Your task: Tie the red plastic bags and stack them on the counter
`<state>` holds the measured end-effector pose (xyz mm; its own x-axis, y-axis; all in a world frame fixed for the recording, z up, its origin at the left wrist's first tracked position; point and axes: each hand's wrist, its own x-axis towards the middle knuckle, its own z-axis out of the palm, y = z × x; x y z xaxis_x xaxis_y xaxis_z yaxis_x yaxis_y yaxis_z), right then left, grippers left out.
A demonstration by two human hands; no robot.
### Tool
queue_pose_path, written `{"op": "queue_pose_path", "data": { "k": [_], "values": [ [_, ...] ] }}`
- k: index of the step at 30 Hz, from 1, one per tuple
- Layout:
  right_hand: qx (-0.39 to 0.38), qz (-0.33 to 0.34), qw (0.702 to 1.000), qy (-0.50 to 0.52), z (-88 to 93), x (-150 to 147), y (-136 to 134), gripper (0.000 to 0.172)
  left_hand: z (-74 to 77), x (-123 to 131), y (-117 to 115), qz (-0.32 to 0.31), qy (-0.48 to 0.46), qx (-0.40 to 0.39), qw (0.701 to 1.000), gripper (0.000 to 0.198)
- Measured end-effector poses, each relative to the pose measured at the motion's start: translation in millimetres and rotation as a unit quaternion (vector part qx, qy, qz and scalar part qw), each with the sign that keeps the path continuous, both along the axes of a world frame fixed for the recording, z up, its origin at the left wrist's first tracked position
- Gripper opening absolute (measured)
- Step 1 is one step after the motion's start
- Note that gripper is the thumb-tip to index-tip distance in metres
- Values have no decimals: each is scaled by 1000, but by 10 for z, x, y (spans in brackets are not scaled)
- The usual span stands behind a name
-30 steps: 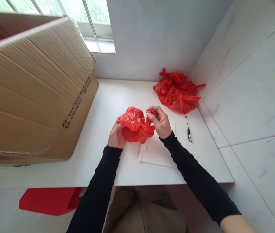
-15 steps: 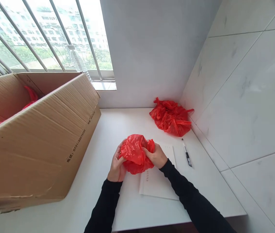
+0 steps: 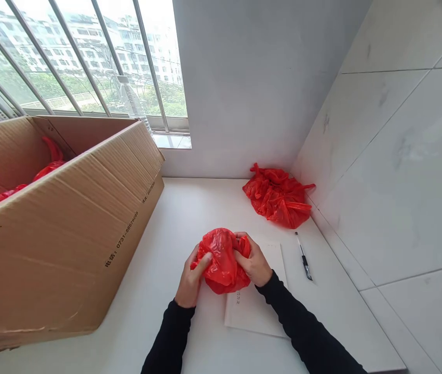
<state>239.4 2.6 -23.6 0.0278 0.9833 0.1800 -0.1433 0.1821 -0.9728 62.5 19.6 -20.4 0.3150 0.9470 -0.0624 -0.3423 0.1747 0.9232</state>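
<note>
Bright red on the bag [image 3: 224, 265] front and centre, framed by solid black sleeves [image 3: 172, 332], and there's the same red on the second bag [image 3: 277, 200] and the plastic [image 3: 51, 167] in the box! That box [image 3: 65, 244] goes plain brown with black printed characters and digits, against a clean white counter [image 3: 146, 322]. Off-white booklet [image 3: 257, 311], black-and-clear pen [image 3: 305, 262], pale grey wall [image 3: 259, 78], and white tiles [image 3: 411, 171] veined in grey!
</note>
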Motion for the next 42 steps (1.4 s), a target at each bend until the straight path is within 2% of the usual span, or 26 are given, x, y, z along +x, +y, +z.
{"op": "queue_pose_path", "data": {
  "k": [3, 8, 11, 13, 16, 18, 20, 23, 26, 31, 34, 36, 39, 42],
  "values": [
    [-4, 11, 999, -43, -4, -7, -4, 20, -40, -12, 12, 6, 83, 55, 995, 49],
    [-4, -36, 995, -91, -21, 13, -4, 31, -110, -64, 52, 25, 49, 28, 998, 54],
    [-7, -9, 997, -71, -20, 0, -31, 22, -81, -57, 38, 13, 64, 35, 997, 55],
    [-18, 16, 998, -58, -18, -14, -52, 21, -49, -44, 17, -4, 115, 63, 991, 52],
    [-17, 30, 998, -59, -13, -16, -64, 26, -35, -40, 0, -14, 163, 80, 983, 33],
    [-7, 35, 998, -56, -12, 1, -55, 29, -56, -51, 7, -6, 146, 75, 986, 28],
    [-3, 47, 997, -61, -17, 28, -40, 32, -91, -65, 25, 10, 120, 74, 990, 30],
    [-23, 67, 990, -121, -37, 61, -33, 34, -131, -75, 47, 37, 91, 79, 992, 38],
    [-37, 53, 983, -173, -49, 64, -51, 32, -125, -77, 51, 45, 66, 69, 994, 43],
    [-41, 10, 993, -109, -24, 21, -77, 27, -77, -73, 42, 19, 37, 21, 999, 58],
    [-51, 4, 995, -88, -1, 27, -73, 23, -88, -54, 46, 9, 36, 12, 999, 49],
    [-43, 42, 995, -84, 16, 59, -68, 21, -110, -44, 56, 31, 21, 6, 999, 42],
    [-32, 103, 992, -73, 26, 121, -56, 32, -137, -43, 79, 77, -21, -12, 997, 41],
    [-46, 78, 993, -75, -2, 154, -39, 21, -148, -52, 92, 82, -39, -25, 996, 39]
  ]
}}
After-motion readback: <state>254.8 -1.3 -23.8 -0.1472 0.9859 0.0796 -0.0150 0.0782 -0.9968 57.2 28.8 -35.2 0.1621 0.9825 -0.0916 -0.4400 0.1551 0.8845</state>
